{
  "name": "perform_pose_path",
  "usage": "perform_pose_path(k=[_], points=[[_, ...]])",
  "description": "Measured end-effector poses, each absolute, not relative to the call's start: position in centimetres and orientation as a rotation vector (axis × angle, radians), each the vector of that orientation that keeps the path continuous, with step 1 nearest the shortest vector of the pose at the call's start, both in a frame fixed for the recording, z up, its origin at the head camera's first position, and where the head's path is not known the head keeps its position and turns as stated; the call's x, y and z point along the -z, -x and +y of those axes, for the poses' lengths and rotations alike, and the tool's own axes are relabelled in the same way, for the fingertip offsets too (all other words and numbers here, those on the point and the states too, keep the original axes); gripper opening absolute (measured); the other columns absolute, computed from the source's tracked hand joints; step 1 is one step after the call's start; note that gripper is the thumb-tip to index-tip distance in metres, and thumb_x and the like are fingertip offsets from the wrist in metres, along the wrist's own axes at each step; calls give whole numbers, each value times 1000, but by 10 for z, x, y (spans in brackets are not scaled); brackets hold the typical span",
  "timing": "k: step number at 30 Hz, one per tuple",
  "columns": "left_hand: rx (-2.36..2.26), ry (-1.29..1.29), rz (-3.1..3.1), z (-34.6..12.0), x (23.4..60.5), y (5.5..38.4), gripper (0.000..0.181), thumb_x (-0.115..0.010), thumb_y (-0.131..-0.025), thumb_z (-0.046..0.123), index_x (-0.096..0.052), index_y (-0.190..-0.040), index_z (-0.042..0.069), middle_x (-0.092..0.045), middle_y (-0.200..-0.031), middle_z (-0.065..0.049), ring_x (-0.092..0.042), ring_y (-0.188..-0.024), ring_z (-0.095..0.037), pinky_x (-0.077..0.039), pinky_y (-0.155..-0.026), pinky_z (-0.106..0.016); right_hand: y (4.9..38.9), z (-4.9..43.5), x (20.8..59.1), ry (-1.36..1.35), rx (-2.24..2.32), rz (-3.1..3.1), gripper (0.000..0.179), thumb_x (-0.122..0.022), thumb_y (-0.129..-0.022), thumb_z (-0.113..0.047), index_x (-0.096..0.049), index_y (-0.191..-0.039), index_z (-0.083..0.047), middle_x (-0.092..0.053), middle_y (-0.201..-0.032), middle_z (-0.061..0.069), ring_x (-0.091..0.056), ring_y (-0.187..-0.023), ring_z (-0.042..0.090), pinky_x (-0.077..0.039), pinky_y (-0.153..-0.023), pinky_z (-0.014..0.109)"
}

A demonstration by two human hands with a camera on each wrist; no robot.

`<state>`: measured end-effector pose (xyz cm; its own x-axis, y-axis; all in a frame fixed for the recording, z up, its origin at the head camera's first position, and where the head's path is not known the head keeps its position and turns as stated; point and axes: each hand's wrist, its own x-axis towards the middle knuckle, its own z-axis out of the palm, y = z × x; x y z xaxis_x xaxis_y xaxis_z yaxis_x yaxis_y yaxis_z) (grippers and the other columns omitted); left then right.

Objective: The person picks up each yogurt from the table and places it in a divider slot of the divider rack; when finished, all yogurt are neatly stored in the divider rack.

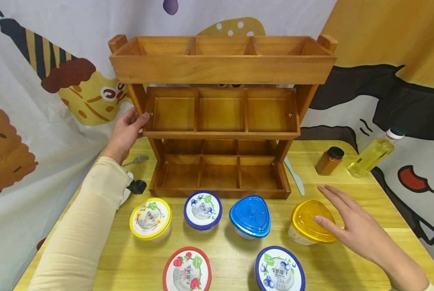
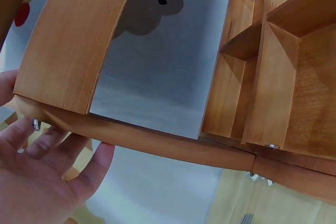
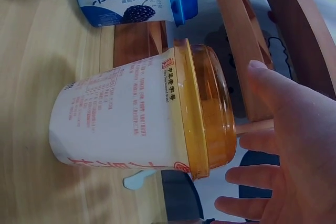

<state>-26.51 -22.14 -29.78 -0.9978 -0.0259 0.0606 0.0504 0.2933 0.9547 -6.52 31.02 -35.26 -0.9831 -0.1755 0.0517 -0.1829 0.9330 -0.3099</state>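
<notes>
A three-tier wooden rack [image 1: 222,69] with divided trays stands at the back of the table. My left hand [image 1: 125,131] holds its left side post at the middle tier; in the left wrist view the fingers [image 2: 94,174] lie along the post's edge [image 2: 157,142]. Over a yogurt cup with a clear orange-yellow lid [image 1: 307,216] hovers my right hand [image 1: 358,228], its fingers spread. In the right wrist view a gap shows between that hand and the cup [image 3: 121,116]. Just left of it sits a cup with a blue triangular lid [image 1: 251,216].
Other yogurt cups have a yellow-rimmed lid [image 1: 150,218], blueberry lids [image 1: 203,210] [image 1: 280,270] and a strawberry lid [image 1: 187,270]. A pale knife [image 1: 295,178], brown jar [image 1: 329,161] and oil bottle [image 1: 373,155] are at right. A fork [image 1: 137,159] lies left of the rack.
</notes>
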Motion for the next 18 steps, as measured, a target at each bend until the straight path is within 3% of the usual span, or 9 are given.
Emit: perform_pose_path(k=[5, 12, 18], points=[[1815, 25, -2479, -222, 298, 266, 64, -50, -99, 51, -33, -154, 23, -45, -147, -10, -47, -128, -19, -45, -92, -31, 65, 309, 358, -282, -495, -3072, 89, -67, -88, -54, -28, -156, -12, -34, -152, 29, -38, -129, 54, -33, -94, 76], [1804, 21, -2491, -224, 298, 268, 63, -51, -98, 51, -36, -151, 21, -47, -145, -8, -47, -127, -18, -46, -90, -29, 64, 309, 366, -259, -742, -3064, 112, -79, -80, -48, -9, -159, -9, -30, -154, 31, -38, -129, 54, -37, -92, 74], [1797, 3, -2479, -224, 298, 268, 59, -53, -98, 50, -41, -147, 20, -51, -138, -5, -50, -123, -15, -47, -84, -24, 60, 317, 380, -270, -960, -3024, 118, -83, -79, -36, 2, -159, -20, -28, -155, 28, -38, -131, 50, -39, -94, 65]])
